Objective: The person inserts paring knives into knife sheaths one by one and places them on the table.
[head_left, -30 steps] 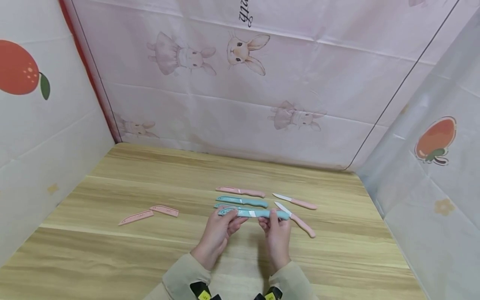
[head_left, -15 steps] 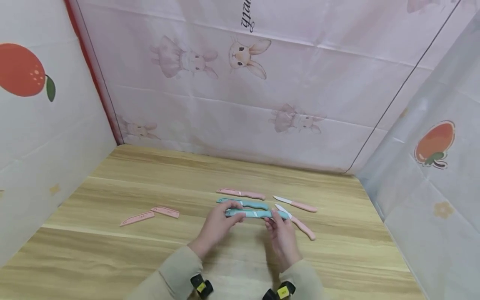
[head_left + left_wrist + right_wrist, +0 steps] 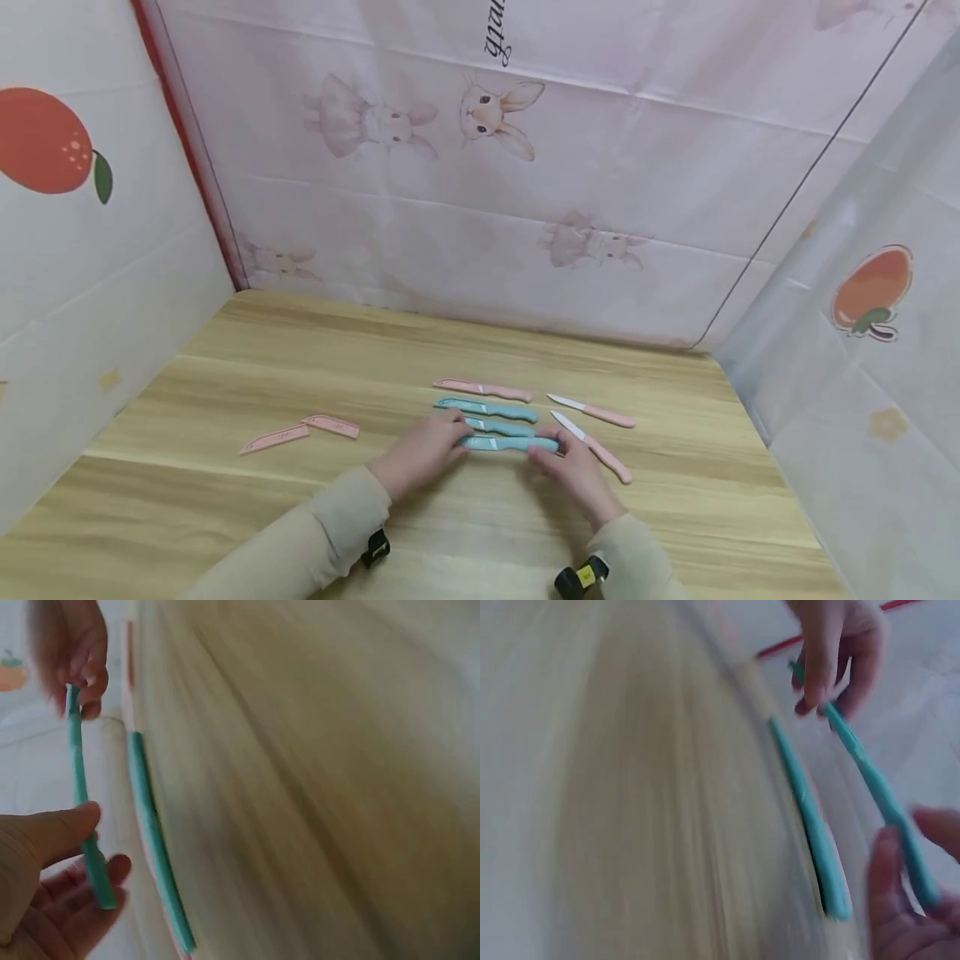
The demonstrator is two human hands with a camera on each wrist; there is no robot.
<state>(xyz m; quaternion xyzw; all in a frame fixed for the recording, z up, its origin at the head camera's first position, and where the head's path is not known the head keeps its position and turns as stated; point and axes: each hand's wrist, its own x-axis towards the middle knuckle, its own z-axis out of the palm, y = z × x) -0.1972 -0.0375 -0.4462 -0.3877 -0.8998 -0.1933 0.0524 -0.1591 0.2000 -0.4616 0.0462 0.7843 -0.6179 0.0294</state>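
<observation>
My left hand [image 3: 426, 448] and right hand [image 3: 576, 468] hold a turquoise paring knife [image 3: 510, 444] in its sheath, lying crosswise in front of me. The left fingers pinch the sheath end, and the right fingers grip the handle end. In the left wrist view this knife [image 3: 80, 776] runs between both hands, with its sheath end in the left one. Just behind it in the head view lies a second turquoise sheathed knife [image 3: 501, 428], its left end hidden by my left fingers. A third turquoise one [image 3: 491, 409] and a pink sheathed knife [image 3: 483, 389] lie parallel behind.
To the right lie two bare-bladed pink knives, one farther back [image 3: 606, 415] and one nearer [image 3: 604, 457], close to my right hand. Two pink sheaths, one [image 3: 276, 438] tilted and one [image 3: 332, 426] behind it, lie at the left. Printed sheets wall the wooden table [image 3: 225, 517].
Both hands have brought the held knife nearer to me and lower in the view. The second turquoise knife behind it, mostly covered before, now shows.
</observation>
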